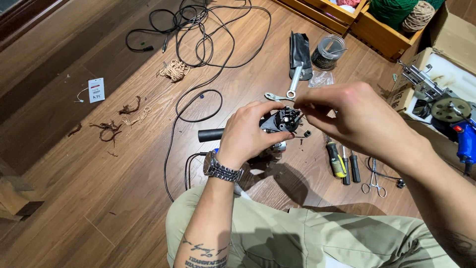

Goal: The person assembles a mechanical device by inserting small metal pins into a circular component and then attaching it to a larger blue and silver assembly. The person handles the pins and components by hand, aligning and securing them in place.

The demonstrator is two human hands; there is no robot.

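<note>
Centrally, left hand [246, 135] wrapped tight around small black motor assembly [282, 120], held above wooden floor [89, 164] over the lap. Right hand [357, 116] pinched narrow at top of same assembly; whether anything sat between the fingertips [303, 105] could not be told. Steel wristwatch [221, 169] noted on left wrist. Black cylinder [210, 134] lying just left of the hands. Screwdrivers [342, 161] and forceps [375, 181] laid to the right. Spanner [293, 82], clear jar [327, 52] and tangled black cable [208, 44] found further out. Blue-handled machine [448, 111] seated in open box at right edge.
</note>
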